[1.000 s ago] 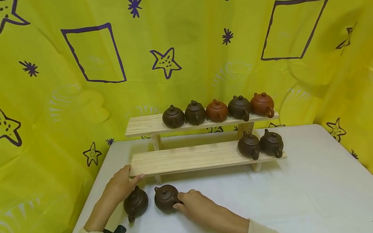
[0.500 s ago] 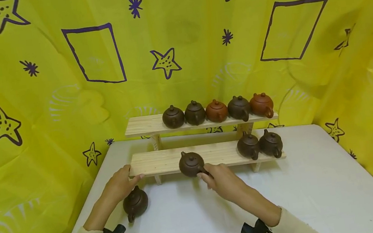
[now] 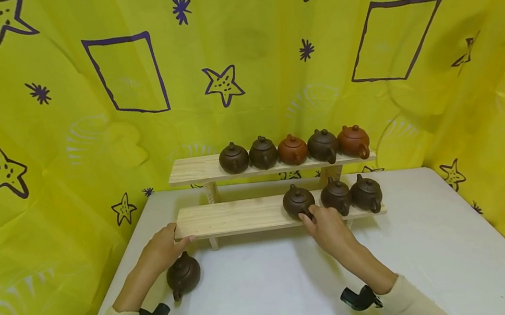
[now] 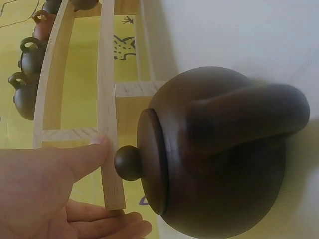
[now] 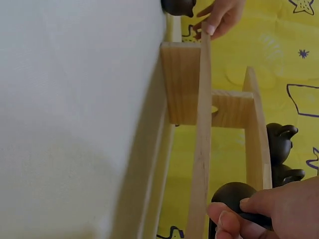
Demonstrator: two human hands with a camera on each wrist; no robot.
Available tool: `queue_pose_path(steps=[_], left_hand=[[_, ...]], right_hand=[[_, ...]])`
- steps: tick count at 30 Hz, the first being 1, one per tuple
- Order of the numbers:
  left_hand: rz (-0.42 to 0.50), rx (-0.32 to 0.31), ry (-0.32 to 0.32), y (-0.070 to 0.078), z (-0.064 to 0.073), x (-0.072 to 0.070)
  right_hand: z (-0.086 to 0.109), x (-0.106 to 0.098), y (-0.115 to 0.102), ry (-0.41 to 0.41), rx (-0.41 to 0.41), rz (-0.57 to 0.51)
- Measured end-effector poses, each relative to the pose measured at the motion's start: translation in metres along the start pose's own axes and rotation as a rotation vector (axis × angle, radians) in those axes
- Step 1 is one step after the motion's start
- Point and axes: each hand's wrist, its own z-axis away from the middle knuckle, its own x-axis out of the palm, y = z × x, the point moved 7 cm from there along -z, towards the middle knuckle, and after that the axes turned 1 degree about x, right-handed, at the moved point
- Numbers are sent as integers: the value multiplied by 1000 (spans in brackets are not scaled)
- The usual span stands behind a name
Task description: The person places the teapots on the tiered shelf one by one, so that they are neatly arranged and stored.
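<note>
My right hand pinches the handle of a dark brown teapot, which is over the lower shelf board, left of two other dark brown teapots. In the right wrist view, thumb and fingers close on that handle near the board's front edge. With thumb in front and fingers around the end, my left hand grips the left end of the wooden two-tier shelf. Just below that hand, another dark brown teapot stands on the white table; its knobbed lid and big handle fill much of the left wrist view.
Along the upper board stand several teapots, dark ones and two reddish ones such as the reddish teapot at the right end. The white table carries the shelf. Yellow patterned cloth hangs behind and at both sides.
My right hand has lifted the teapot off the table and carried it rightward and up to the lower board, near the two standing there. The left hand stays on the shelf's end.
</note>
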Motion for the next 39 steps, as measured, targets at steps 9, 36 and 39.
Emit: queue_pose_path(steps=[9,36,39], left_hand=[[5,-6,-4,0,0,0],[-19,10,33,2,2,-1],[-17,5,30,1,2,0]], right_hand=[[0,1,9,45,19,10],[23,56,-1,-486,92,69],[33,82,-28,-489,28,16]])
